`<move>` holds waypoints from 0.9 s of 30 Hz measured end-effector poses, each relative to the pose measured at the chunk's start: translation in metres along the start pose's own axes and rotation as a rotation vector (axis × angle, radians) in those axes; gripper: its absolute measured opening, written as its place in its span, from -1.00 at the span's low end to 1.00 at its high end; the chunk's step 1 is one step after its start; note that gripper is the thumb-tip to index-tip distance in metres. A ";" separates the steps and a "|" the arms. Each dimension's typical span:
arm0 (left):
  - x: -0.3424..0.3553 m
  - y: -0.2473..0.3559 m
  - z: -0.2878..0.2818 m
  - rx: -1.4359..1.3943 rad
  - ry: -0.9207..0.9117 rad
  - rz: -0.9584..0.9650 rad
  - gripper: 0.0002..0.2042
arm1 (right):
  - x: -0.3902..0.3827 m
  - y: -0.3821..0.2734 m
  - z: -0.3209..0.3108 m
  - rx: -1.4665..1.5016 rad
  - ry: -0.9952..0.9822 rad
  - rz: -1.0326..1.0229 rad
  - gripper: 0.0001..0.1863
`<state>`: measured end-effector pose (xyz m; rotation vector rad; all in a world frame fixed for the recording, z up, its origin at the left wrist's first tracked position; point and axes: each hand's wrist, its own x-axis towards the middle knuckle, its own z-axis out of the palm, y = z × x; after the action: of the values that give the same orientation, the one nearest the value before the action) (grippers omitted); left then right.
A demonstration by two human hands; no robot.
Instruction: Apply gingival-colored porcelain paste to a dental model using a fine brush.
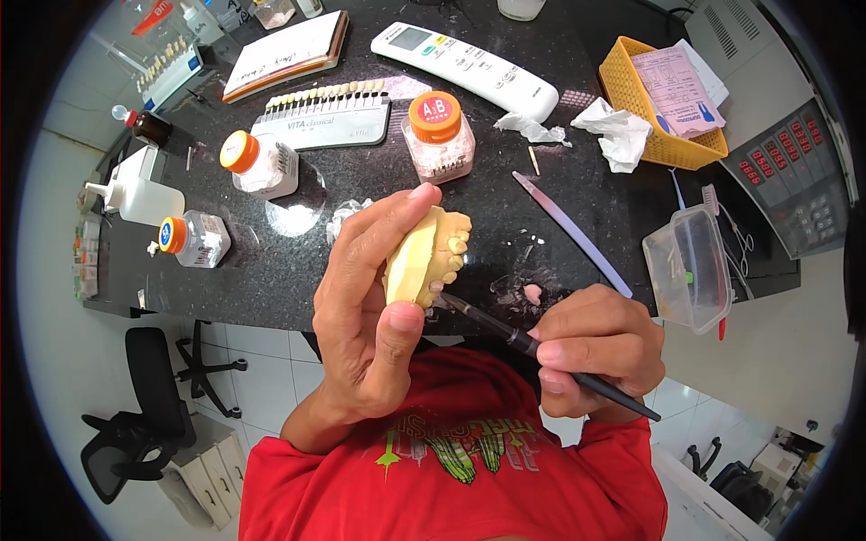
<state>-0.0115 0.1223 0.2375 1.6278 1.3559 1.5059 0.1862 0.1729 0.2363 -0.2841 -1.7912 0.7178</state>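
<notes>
My left hand (365,307) is closed round a yellow plaster dental cast (424,257), fingers along its back and thumb at its lower edge. Teeth on the cast face right, and one near the bottom looks paler than the others. Between the fingertips of my right hand (600,352) is a slim black brush (514,338), slanting up to the left. Its tip is at or very near the pale tooth; I cannot tell whether they touch. A small pink lump (532,294) lies on the dark countertop (379,311) beyond the brush.
Orange-capped jars (437,135) of powder stand behind the cast, near a tooth shade guide (325,124). A white remote control (465,68) lies farther back. To the right are a purple nail file (573,234), crumpled tissue (616,131), a yellow basket (622,77) and a clear plastic container (690,270).
</notes>
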 end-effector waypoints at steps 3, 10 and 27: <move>-0.001 0.000 0.000 0.007 0.005 0.003 -0.30 | -0.001 0.001 0.000 0.019 -0.002 -0.002 -0.72; 0.000 -0.001 0.003 -0.121 0.033 0.046 -0.42 | -0.001 0.000 0.000 -0.002 0.000 0.007 -0.73; 0.002 -0.007 0.005 -0.123 0.048 0.120 -0.42 | -0.001 0.001 0.000 0.016 0.006 0.001 -0.72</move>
<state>-0.0095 0.1279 0.2307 1.6293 1.1839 1.6737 0.1863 0.1734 0.2346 -0.2761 -1.7789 0.7310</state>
